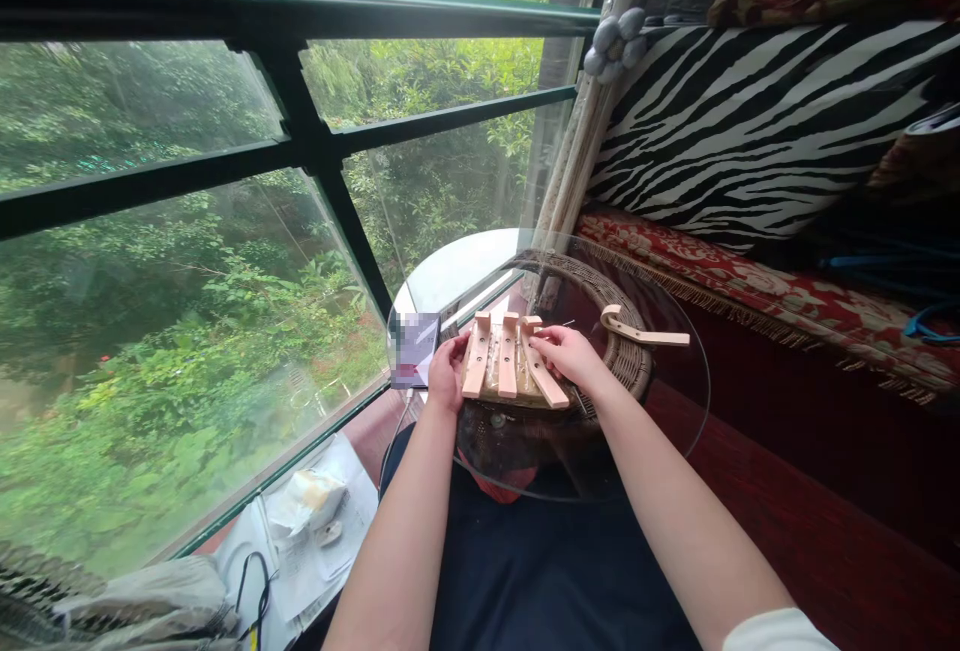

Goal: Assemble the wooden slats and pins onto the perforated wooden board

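Note:
Three pale wooden hooks lie side by side on a wooden board: a left hook (477, 361), a middle hook (508, 361) and a right hook (545, 383). The board (517, 400) rests on the round glass table. My left hand (447, 373) is closed on the board's left edge, close beside the left hook. With thumb and fingers, my right hand (570, 353) pinches the upper part of the right hook, which sits at a slant while the other two are nearly straight. Small clear bits, hard to make out, lie between the hooks.
Another wooden hook (649, 335) lies on the right of the glass tabletop (679, 401). Behind my left hand is a flat device (420, 336) with a cable. Papers and a crumpled bag (307, 501) are at lower left. A green-framed window (315, 146) borders the left side.

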The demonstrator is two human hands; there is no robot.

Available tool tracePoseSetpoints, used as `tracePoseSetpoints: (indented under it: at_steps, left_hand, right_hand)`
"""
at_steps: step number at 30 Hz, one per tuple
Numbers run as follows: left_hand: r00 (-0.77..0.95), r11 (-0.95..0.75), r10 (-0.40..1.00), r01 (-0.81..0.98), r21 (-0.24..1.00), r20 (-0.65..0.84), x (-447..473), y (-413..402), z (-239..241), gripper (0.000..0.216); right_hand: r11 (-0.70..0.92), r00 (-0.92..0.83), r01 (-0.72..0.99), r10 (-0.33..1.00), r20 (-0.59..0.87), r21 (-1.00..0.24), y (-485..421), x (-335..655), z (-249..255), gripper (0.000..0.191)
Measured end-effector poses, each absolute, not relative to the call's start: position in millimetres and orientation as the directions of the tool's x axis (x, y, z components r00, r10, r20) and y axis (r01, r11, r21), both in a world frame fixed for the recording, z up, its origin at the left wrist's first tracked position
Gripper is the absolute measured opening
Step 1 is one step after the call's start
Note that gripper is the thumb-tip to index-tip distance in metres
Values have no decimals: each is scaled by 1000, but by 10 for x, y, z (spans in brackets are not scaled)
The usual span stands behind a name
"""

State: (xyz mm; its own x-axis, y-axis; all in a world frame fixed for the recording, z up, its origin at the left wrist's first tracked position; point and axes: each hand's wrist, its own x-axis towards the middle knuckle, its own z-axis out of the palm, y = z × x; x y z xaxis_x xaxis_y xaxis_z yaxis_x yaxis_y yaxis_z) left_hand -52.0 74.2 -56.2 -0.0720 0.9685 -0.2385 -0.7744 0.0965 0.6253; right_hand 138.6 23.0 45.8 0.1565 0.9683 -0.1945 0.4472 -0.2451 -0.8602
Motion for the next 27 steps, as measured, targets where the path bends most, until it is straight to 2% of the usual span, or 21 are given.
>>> tracePoseSetpoints:
  at_steps: [5,8,10,17,23,25,27]
  left_hand:
    - [-65,102,969,-773,626,-238,-526,741,-571,12]
    - [-56,112,969,-770,628,-242,-529,744,-586,13]
    - [-56,112,969,-766,633,-240,-533,747,-598,14]
    - [-46,114,973,-759,641,-227,-540,752,-599,14]
    - [-76,96,970,-755,649,-233,-520,690,-525,14]
    - [-145,52,966,-700,713,-213,-565,654,-433,15]
    - [-228,-9,965,-527,850,-131,-632,626,-267,19]
  right_hand:
    - [-238,213,690,969,-122,-683,25,1403,612,27]
    - [-261,210,762,965,-155,-593,-129,1381,673,30]
    - [-270,185,769,962,-203,-579,-204,1351,682,32]
    - [-309,216,691,951,-221,-653,-262,1254,579,24]
    - [-362,230,424,930,-288,-830,-290,1228,460,37]
    - [-359,249,339,925,-285,-870,-310,1259,411,39]
    - [-346,292,243,917,-272,-906,-336,1323,377,36]
